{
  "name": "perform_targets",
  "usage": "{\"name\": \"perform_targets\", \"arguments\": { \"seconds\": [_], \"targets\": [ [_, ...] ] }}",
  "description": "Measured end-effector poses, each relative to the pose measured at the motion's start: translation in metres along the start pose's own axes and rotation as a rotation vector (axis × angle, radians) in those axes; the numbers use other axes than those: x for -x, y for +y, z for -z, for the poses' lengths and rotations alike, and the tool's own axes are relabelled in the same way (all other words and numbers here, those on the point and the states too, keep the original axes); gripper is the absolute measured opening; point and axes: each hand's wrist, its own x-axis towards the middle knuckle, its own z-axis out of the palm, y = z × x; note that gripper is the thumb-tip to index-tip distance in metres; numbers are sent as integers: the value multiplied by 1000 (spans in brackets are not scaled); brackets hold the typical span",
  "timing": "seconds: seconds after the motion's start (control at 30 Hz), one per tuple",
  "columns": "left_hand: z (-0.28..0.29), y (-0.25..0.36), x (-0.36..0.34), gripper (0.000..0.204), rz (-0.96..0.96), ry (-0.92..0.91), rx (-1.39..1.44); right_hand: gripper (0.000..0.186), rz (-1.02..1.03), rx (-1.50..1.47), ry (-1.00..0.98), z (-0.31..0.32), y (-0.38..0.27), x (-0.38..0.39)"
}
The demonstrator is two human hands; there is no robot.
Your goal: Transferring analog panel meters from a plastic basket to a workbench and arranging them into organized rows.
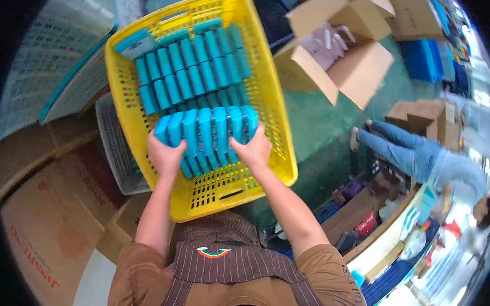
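Note:
A row of several flat turquoise plastic cases is squeezed between my two hands over the near half of a yellow plastic basket. My left hand closes on the row's left end, thumb on the near side. At the right end, my right hand grips the same row, its thumb also toward me. More turquoise cases stand packed in rows in the far half of the basket. Their exact kind cannot be made out. Under the held row, the basket's slotted bottom shows.
Left of the basket stand a grey crate and brown cartons. An open carton with pale pink pieces lies at the far right. Another person in blue bends over a cluttered worktable on the right.

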Motion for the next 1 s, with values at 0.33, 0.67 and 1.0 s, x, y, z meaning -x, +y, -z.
{"name": "perform_targets", "arguments": {
  "seconds": [0.33, 0.67, 1.0],
  "targets": [
    [22, 63, 204, 89, -606, 52, 94, 93, 63, -349, 657, 156, 110, 239],
    [84, 109, 597, 82, -1442, -765, 361, 81, -727, -325, 1464, 205, 210, 687],
    [154, -6, 874, 81, -1998, -1596, 573, 76, -1351, -38, 2125, 81, 190, 935]
  ]
}}
